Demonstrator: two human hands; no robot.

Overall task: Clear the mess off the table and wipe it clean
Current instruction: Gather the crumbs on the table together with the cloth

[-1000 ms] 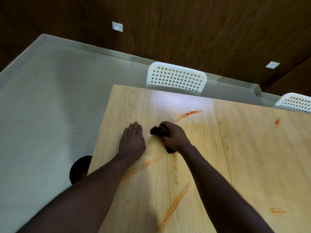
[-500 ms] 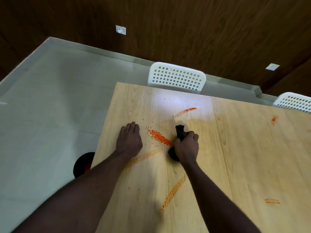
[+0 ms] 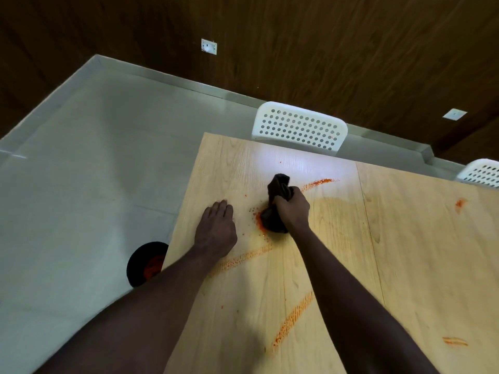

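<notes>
- 1 pale wooden table (seam down its middle).
- Left hand flat on it, fingers straight.
- Right hand grips a dark cloth, pressed on the table.
- Orange smear touching the cloth's left edge.

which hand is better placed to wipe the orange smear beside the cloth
Right. The right hand grips the dark cloth, which touches the orange smear. The left hand lies flat on the table, holding nothing.
</notes>
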